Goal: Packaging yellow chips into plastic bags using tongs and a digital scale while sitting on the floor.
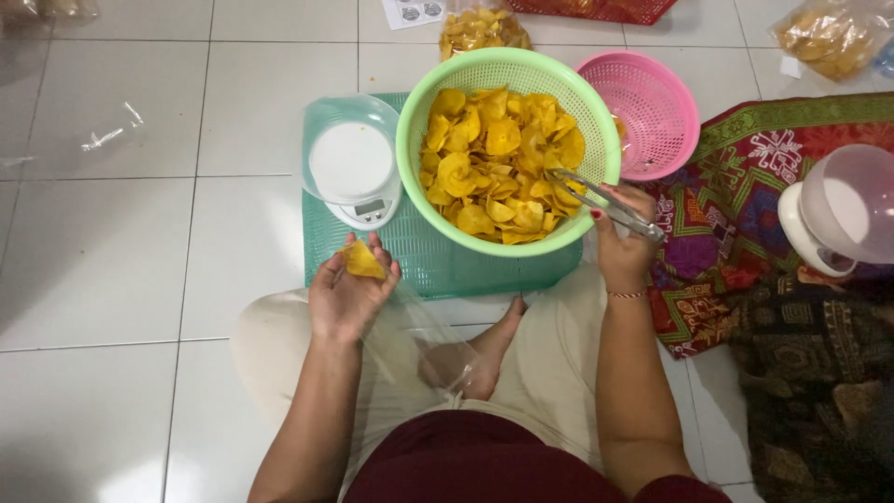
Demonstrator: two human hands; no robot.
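A light green perforated basket full of yellow chips sits on a teal mat in front of me. My right hand grips metal tongs whose tips reach into the basket's right side among the chips. My left hand is palm up near the mat's front left corner. It holds a yellow chip and the mouth of a clear plastic bag that hangs over my lap.
A white digital kitchen scale stands left of the basket. A pink basket sits behind to the right. Bags of chips lie at the back. A second scale rests on a patterned cloth at right. Another bag of chips lies far right.
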